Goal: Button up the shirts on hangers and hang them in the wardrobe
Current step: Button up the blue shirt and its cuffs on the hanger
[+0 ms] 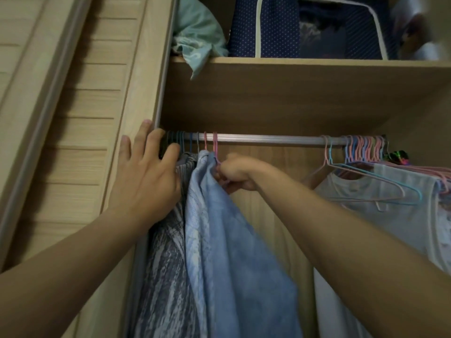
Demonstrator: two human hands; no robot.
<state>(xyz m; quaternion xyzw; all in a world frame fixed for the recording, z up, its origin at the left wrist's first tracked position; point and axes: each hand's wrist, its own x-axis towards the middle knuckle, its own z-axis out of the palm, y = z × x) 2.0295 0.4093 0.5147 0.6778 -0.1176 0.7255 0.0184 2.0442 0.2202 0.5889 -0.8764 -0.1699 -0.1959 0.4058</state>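
Note:
A light blue shirt [234, 252] hangs from a pink hanger [215, 145] hooked over the metal wardrobe rail [268, 139]. My right hand [235, 173] grips the top of that hanger and the shirt's collar just below the rail. To its left, a grey streaked garment [168, 259] and several other hangers crowd the rail's left end. My left hand [146, 176] lies open with straight fingers against these clothes, fingertips near the wardrobe's left wall.
A white sleeveless top [395, 211] and a bunch of bare pink and blue hangers [363, 148] fill the rail's right end. Above, a wooden shelf [292, 63] carries a teal cloth [197, 35] and a navy dotted storage box [268, 28]. A slatted door [73, 118] stands left.

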